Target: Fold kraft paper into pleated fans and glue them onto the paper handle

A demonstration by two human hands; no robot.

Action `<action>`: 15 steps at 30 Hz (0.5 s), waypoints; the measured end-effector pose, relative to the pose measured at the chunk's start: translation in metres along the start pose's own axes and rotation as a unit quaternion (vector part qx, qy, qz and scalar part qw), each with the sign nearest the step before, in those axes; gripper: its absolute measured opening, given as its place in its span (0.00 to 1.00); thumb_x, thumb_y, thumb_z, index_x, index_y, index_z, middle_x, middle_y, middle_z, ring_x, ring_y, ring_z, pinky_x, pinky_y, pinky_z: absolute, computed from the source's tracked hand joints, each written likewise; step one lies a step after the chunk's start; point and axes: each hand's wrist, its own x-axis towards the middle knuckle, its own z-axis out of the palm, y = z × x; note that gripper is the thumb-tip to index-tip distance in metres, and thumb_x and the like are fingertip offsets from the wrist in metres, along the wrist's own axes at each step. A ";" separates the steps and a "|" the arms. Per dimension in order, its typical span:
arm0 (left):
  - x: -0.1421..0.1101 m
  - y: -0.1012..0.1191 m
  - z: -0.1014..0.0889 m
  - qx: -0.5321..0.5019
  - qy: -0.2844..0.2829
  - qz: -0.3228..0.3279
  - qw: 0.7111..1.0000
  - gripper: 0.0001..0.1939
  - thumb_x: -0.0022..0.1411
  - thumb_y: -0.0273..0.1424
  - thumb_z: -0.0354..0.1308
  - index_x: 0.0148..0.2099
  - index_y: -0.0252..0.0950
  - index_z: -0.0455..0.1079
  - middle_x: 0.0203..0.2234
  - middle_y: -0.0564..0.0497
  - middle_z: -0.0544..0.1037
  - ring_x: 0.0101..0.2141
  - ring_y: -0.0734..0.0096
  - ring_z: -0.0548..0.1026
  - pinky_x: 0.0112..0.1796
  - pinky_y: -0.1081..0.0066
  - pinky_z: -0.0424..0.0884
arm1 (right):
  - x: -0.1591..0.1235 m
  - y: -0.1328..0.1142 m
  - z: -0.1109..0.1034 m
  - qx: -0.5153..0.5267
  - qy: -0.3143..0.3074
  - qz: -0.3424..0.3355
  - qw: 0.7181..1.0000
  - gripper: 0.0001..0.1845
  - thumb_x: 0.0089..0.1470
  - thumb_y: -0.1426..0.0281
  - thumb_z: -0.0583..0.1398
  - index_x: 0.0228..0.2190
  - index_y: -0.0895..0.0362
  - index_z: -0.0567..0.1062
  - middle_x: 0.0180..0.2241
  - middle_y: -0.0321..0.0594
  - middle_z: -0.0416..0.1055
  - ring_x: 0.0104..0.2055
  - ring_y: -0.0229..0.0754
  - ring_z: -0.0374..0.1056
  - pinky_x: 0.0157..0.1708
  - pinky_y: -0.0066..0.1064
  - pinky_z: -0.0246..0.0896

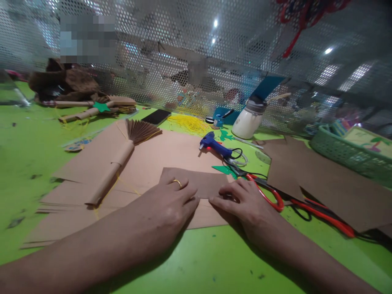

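A dark brown strip of paper [199,182] lies across a pile of light brown paper sheets [171,149]. My left hand [171,204] holds its left part, with the fingers on top and the thumb at the near edge. At the right end of this strip, my right hand [245,200] has its fingers bent, with thumb and fingertips closed on the near edge. The undersides of both hands are hidden. Left of my left hand, a rolled paper tube [114,169] with a pleated paper fan [139,131] at its top rests on the sheets, with yellow string around it.
Beyond my hands lie a blue glue gun [214,145], red-handled scissors [266,192] and green paper scraps [225,170]. Farther back are a phone [157,117], yellow strings [190,123] and a white jar [247,120]. Brown card [321,175] and a green basket [346,151] stand right.
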 end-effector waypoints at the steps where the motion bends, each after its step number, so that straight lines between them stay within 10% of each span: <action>1: 0.001 0.000 0.000 0.000 -0.003 -0.001 1.000 0.08 0.61 0.22 0.49 0.40 0.35 0.68 0.32 0.47 0.68 0.33 0.62 0.63 0.35 0.60 0.56 | 0.000 0.000 -0.001 0.001 -0.004 0.002 1.000 0.16 0.60 0.72 0.54 0.47 0.48 0.72 0.41 0.43 0.70 0.40 0.46 0.60 0.38 0.39 0.55; 15: 0.001 -0.002 0.002 -0.012 0.040 -0.001 0.999 0.08 0.61 0.22 0.50 0.37 0.35 0.69 0.32 0.48 0.69 0.34 0.63 0.64 0.36 0.62 0.57 | -0.015 0.019 -0.002 0.001 0.000 -0.008 1.000 0.19 0.58 0.79 0.52 0.49 0.55 0.72 0.49 0.49 0.69 0.48 0.48 0.62 0.42 0.44 0.65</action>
